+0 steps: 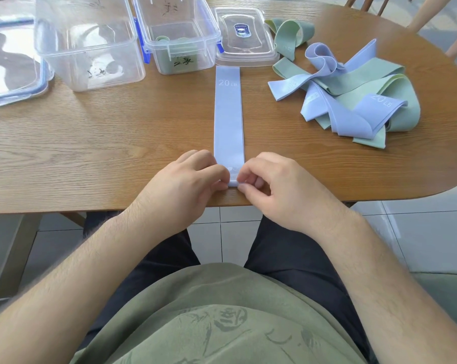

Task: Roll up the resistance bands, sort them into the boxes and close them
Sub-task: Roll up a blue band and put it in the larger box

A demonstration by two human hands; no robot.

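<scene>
While a blue 20 LB resistance band (228, 119) lies flat and straight on the wooden table (117, 143), running from the near edge toward the boxes, the left hand (185, 185) and right hand (274, 187) each pinch its near end with curled fingers. A tangled pile of blue and green bands (353, 95) sits to the right. Beyond stand two clear boxes (177, 35), one holding green rolled bands, beside a loose lid (244, 35).

Wooden desk (117, 132); along the top, lid (9, 61), large box (88, 46), small box (180, 35), second lid (245, 38); centre, flat blue band (228, 116); right, band heap (353, 95).
</scene>
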